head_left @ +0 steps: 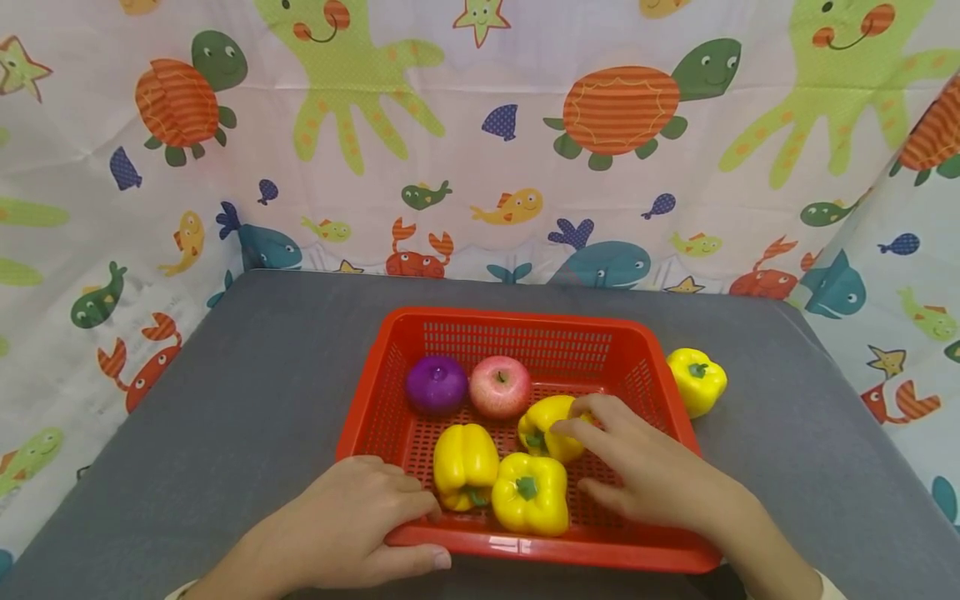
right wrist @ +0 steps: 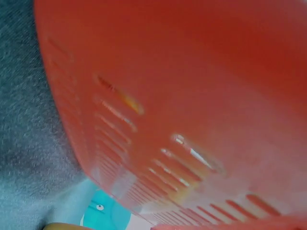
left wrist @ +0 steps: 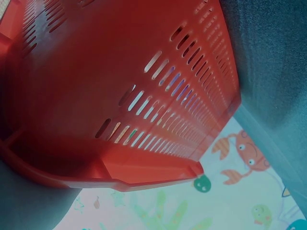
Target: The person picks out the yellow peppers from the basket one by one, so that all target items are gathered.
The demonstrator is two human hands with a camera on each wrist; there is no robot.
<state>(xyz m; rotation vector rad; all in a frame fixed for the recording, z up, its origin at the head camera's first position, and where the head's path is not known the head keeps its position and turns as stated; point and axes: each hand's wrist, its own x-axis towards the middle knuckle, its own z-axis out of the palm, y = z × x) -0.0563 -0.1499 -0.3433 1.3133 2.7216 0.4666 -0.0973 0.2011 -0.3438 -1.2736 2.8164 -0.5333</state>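
Note:
In the head view, my left hand grips the near left rim of a red plastic basket, fingers over the edge and thumb outside. Reaching in from the right, my right hand has its fingertips at a yellow bell pepper, and its thumb is spread apart from it. Two more yellow bell peppers, one on its side and one stem up, lie near the front wall. Behind them sit a purple round onion-like item and a pinkish-red apple. Both wrist views show mostly basket wall.
Another yellow bell pepper rests on the grey table, just outside the basket's right wall. A curtain printed with sea animals stands along the back and both sides of the table.

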